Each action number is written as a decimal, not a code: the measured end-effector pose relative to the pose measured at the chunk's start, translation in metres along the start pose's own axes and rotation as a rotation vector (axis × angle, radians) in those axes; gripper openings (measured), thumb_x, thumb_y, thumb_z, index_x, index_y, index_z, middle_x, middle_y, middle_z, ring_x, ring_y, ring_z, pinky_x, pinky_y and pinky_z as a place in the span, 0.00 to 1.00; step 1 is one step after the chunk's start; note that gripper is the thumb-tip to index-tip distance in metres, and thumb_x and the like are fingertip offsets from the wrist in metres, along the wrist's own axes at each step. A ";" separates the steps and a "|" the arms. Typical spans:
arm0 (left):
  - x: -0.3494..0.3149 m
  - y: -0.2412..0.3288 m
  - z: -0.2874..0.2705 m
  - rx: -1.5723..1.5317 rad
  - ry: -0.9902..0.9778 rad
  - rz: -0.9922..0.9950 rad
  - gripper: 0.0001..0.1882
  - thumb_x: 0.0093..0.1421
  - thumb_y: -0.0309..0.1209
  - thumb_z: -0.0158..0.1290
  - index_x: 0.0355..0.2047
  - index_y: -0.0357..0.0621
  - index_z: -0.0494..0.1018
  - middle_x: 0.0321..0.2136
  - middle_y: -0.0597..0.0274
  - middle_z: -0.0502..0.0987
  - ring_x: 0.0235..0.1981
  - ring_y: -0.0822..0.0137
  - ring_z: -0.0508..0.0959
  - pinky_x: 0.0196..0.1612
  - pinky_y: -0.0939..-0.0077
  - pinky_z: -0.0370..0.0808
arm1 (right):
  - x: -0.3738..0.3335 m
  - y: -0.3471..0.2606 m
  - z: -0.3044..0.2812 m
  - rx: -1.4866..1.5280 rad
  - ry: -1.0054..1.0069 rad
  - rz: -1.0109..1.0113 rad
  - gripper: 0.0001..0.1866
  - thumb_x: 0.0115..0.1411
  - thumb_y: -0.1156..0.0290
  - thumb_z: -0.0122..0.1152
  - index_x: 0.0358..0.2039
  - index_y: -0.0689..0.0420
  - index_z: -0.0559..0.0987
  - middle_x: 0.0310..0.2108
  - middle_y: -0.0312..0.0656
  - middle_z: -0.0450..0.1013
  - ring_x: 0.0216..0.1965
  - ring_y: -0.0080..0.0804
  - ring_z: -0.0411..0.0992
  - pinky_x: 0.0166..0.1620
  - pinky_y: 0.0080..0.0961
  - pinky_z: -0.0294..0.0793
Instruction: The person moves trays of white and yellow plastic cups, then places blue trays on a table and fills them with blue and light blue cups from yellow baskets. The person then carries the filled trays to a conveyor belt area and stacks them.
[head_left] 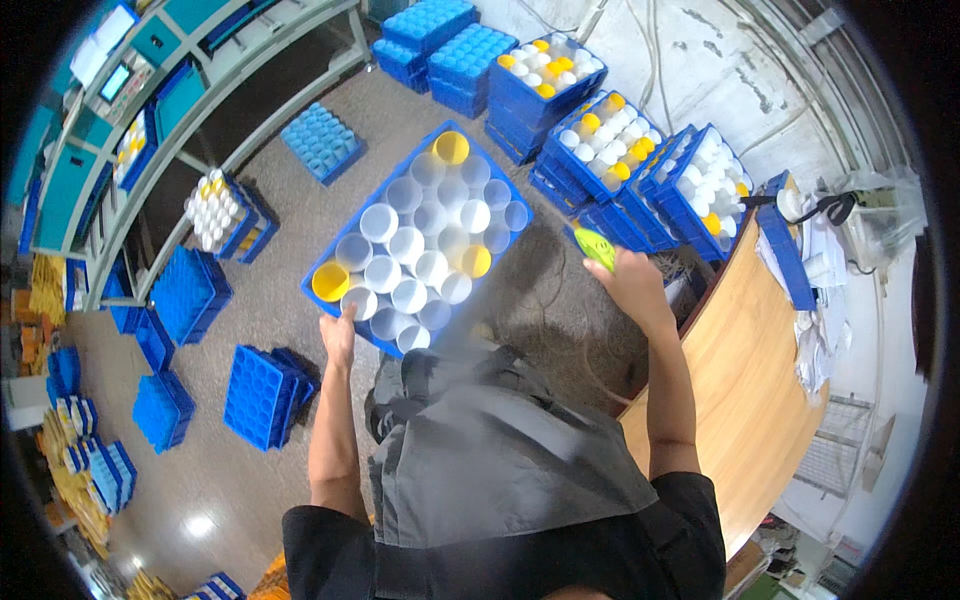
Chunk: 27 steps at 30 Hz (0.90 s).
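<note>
A blue crate [378, 201] full of upright, open-topped cylinders, mostly white with a few yellow, is tilted in front of me. My left hand [341, 338] grips its near-left edge, the thumb over the rim. Inside stand a yellow cylinder [331, 282] at the left corner and white ones such as this cylinder [405, 244] in the middle. My right hand [638, 290], off to the right of the crate, is closed around a lime-green hand-held thing [593, 246] with dark marks; its exact kind is unclear. That hand does not touch the crate.
Stacked blue crates of white and yellow cylinders [612, 140] line the wall at the far right. A wooden table [745, 370] is close on my right. Blue trays [258, 397] sit on the floor at left, with another tray [322, 142] beyond. Metal-framed shelving [265, 45] runs along the far left.
</note>
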<state>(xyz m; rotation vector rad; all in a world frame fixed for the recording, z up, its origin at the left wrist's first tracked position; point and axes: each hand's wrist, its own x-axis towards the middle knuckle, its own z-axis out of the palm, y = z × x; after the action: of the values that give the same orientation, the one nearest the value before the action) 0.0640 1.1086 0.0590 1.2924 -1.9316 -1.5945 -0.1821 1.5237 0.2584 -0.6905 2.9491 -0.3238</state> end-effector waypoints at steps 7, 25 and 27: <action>0.018 -0.023 -0.031 -0.227 0.044 -0.112 0.15 0.58 0.24 0.56 0.46 0.33 0.78 0.41 0.60 0.82 0.42 0.66 0.80 0.48 0.70 0.74 | -0.086 0.128 0.010 0.702 -0.221 0.562 0.16 0.62 0.58 0.65 0.39 0.59 0.80 0.21 0.34 0.74 0.24 0.25 0.72 0.30 0.27 0.71; 0.402 -0.046 -0.208 -1.076 0.384 -0.505 0.28 0.55 0.22 0.52 0.59 0.38 0.67 0.53 0.56 0.75 0.54 0.56 0.74 0.59 0.60 0.71 | 0.155 -0.085 0.243 0.043 -0.135 0.426 0.19 0.58 0.65 0.67 0.44 0.66 0.79 0.36 0.53 0.81 0.39 0.44 0.81 0.44 0.40 0.78; 0.481 -0.019 -0.237 -1.180 0.369 -0.462 0.27 0.55 0.22 0.51 0.58 0.39 0.67 0.51 0.56 0.75 0.52 0.57 0.75 0.55 0.61 0.73 | 0.230 -0.146 0.261 0.070 -0.225 0.312 0.18 0.58 0.64 0.67 0.43 0.65 0.80 0.30 0.50 0.81 0.33 0.41 0.81 0.39 0.37 0.79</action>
<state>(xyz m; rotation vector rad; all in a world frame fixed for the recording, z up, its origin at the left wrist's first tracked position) -0.0153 0.5834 -0.0197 1.3082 -0.2659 -1.9709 -0.2885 1.2444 0.0272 -0.2333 2.7557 -0.2967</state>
